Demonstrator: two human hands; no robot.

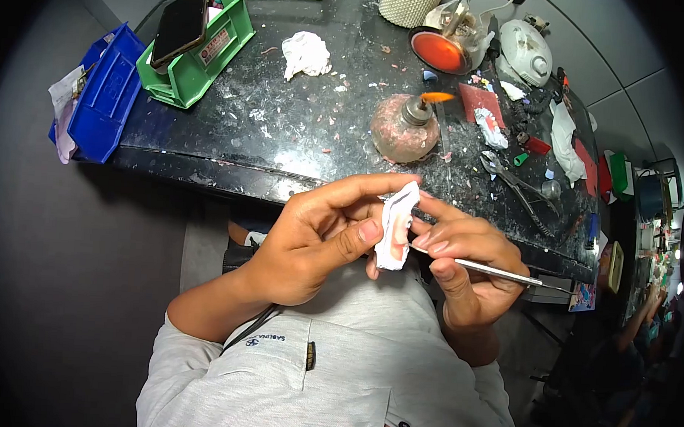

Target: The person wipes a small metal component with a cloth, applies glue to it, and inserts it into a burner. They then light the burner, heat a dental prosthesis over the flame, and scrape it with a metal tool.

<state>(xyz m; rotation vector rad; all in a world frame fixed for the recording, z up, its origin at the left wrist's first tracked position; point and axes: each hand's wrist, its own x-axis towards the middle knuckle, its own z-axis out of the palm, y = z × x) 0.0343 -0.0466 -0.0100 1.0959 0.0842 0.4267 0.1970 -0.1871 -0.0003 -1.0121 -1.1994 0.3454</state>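
My left hand (317, 239) grips a small white and pink cast (397, 228) between thumb and fingers, held upright in front of my chest. My right hand (463, 255) holds a thin metal tool (501, 274) like a pen; its working end meets the cast's right side and its handle points right. Both hands hover just below the front edge of the black workbench (284, 133).
A lit glass spirit lamp (405, 128) burns on the bench just beyond my hands. Pliers (517, 184), a red dish (440, 52), crumpled tissue (305, 53), a green bin (199, 55) with a phone (180, 26) and a blue bin (105, 93) lie around.
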